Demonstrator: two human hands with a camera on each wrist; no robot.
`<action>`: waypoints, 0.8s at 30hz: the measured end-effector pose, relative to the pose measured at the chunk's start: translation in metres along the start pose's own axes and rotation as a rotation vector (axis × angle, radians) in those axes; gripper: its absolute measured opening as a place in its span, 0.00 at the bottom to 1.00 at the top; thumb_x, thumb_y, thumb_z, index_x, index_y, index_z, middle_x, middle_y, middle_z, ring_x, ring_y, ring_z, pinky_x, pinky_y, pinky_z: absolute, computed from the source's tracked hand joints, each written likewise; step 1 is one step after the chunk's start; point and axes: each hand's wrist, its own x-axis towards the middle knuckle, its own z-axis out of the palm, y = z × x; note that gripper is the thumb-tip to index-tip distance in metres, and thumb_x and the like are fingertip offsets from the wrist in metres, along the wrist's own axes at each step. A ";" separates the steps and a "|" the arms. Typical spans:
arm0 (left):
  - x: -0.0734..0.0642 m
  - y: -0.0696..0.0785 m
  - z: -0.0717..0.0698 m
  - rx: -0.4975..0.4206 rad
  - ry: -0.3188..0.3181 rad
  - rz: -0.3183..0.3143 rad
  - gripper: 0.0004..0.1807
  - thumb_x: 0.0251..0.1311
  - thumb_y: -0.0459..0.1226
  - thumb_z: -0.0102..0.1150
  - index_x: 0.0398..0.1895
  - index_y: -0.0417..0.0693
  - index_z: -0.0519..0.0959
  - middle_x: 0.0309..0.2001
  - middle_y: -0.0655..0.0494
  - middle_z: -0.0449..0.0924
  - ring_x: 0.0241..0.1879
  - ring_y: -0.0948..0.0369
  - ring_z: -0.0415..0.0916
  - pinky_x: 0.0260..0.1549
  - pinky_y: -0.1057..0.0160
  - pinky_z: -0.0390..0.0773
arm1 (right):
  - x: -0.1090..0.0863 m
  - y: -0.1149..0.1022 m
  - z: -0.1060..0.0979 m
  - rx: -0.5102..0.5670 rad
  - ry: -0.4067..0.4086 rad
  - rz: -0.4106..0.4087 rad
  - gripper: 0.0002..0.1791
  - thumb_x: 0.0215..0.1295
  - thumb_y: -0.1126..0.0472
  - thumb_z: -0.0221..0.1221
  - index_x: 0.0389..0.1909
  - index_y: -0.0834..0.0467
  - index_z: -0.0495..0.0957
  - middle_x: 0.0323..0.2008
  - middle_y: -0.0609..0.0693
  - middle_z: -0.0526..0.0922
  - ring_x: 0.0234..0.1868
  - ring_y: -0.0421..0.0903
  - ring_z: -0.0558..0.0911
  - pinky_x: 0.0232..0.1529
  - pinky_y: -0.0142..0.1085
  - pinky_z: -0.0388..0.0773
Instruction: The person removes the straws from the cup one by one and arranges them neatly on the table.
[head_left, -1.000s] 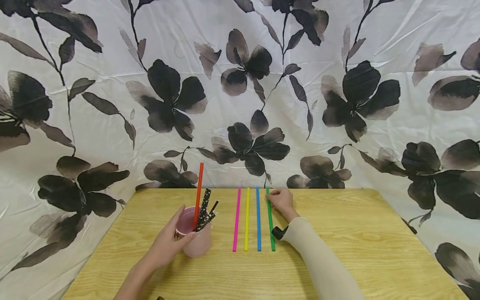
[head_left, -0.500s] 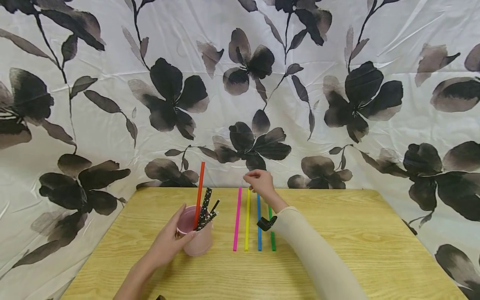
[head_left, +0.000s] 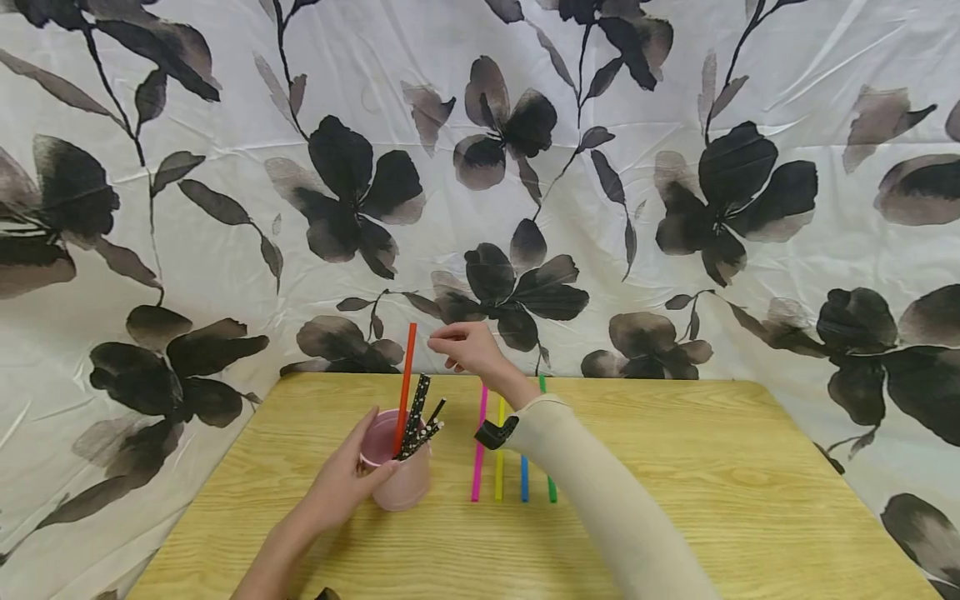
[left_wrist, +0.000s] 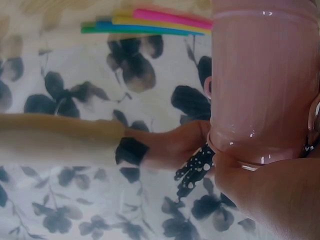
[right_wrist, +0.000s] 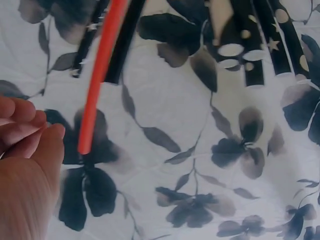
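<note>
White cloth backdrop with black flowers (head_left: pixel 420 50), yellowish wood-grain table (head_left: pixel 712 467): looks part done, four colours out, red not.
Cream-sleeved right forearm (head_left: pixel 600 492) crosses the row, hiding parts of it. Left hand (head_left: pixel 347 471) has fingers wrapped round a glossy pink round cup (head_left: pixel 405 483). Right hand (head_left: pixel 474 346) is up near it, fingers loosely bent, thumb near fingertips, nothing seen in grasp. In cup: slim plain red straw (head_left: pixel 405 387), near that hand but apart, crowded by black white-patterned straws (head_left: pixel 416 412). On table, side by side: slim plain pink straw (head_left: pixel 476 475), yellow straw (head_left: pixel 498 475), blue straw (head_left: pixel 524 483), green straw (head_left: pixel 552 490).
</note>
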 end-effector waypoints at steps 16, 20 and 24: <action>0.002 0.002 0.000 0.013 -0.003 0.027 0.44 0.50 0.55 0.56 0.68 0.64 0.44 0.65 0.50 0.52 0.55 0.51 0.62 0.45 0.53 0.70 | -0.005 -0.024 0.022 -0.065 -0.097 0.008 0.13 0.50 0.48 0.62 0.35 0.48 0.83 0.33 0.47 0.81 0.20 0.53 0.71 0.17 0.34 0.71; 0.003 0.004 0.000 0.007 0.001 0.006 0.45 0.49 0.56 0.56 0.67 0.66 0.44 0.65 0.52 0.52 0.55 0.53 0.61 0.46 0.54 0.70 | -0.003 -0.021 0.026 -0.100 -0.100 0.009 0.11 0.49 0.49 0.64 0.33 0.49 0.83 0.31 0.46 0.81 0.19 0.43 0.69 0.18 0.33 0.67; 0.001 0.004 0.001 0.013 0.000 -0.021 0.45 0.48 0.57 0.56 0.67 0.69 0.44 0.64 0.54 0.53 0.55 0.54 0.61 0.46 0.53 0.70 | -0.002 -0.018 0.030 -0.135 -0.093 0.006 0.09 0.48 0.50 0.64 0.29 0.48 0.83 0.31 0.42 0.80 0.31 0.38 0.75 0.32 0.34 0.73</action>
